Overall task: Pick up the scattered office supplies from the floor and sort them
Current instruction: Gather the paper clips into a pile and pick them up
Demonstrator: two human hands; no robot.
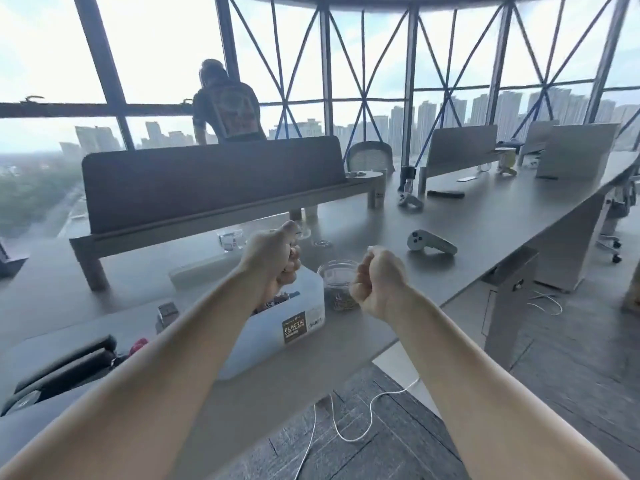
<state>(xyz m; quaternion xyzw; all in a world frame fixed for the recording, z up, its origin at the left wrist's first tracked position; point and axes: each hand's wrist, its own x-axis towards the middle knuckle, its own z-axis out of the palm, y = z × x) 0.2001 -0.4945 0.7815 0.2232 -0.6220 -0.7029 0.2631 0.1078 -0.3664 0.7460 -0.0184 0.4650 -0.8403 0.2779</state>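
Translucent plastic container (311,296) holds dark jumbled supplies (277,301); left hand (277,254) and right hand (377,282) curled, contents unclear.

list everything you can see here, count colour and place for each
desk: one, grey, across the middle
plastic container: one, translucent white, labelled, near desk edge
round jar: one, clear, small coloured bits inside, right of the container
small jar: one, clear, behind the container
controllers: two, white, on the desk at right, one farther back
divider: one, dark, upright along the desk's back
cable: one, white, on the floor
person: one, at the window, back turned
hands: two, left hand above the container, right hand by the round jar, both curled; contents unclear
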